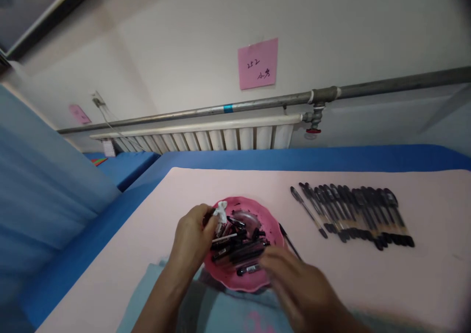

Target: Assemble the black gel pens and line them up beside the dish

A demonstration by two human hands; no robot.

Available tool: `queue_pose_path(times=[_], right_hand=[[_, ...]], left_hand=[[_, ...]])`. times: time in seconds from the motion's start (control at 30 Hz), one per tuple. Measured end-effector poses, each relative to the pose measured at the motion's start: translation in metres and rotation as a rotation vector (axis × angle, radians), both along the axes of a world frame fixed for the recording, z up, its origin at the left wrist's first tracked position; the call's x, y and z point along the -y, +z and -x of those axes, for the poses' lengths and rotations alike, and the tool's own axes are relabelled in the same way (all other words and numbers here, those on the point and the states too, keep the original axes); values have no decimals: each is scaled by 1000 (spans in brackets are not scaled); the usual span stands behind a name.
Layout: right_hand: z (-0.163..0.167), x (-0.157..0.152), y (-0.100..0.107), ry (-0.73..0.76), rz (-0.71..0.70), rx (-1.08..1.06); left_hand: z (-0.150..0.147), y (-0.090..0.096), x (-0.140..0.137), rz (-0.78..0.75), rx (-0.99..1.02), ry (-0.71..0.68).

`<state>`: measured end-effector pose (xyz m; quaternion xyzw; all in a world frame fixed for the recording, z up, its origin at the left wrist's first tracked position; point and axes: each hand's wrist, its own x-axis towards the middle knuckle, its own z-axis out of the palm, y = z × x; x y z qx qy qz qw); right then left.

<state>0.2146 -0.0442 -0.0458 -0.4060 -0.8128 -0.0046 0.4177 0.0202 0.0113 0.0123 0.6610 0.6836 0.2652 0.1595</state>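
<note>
My left hand [195,232] is closed at the left rim of a pink scalloped plate [270,220], pinching a crumpled white tissue [221,211]. A dark bit shows between its fingers, too small to name. Black pen caps and pen parts [246,252] lie heaped in the plate, with dark specks around them and a thin white stick on top. Over the plate's lower right rim is my right hand [294,279], smeared by motion; whether its fingers hold anything cannot be made out. A black pen [290,242] lies against the plate's right side, partly hidden.
Several capped black pens [353,213] lie in a row on the pale pink sheet [434,274], over a blue surface [331,159]. Light blue cloth [147,294] is below the plate. A radiator [228,137] and pipe [265,102] run along the wall; a blue curtain [44,191] hangs left.
</note>
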Motion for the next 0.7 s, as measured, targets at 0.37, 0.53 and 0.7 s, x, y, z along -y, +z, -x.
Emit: queue_pose_path(times=[0.37,0.53,0.7], right_hand=[[-33,-58,7,-185,278,-106],[-8,-95,20,-204,411,213],[1,-103,20,-235,565,330]], left_hand=[[5,-31,-48,-147,883,164],[14,-39,-46,-116,813,137],[-7,-40,-48,-94,126,-84]])
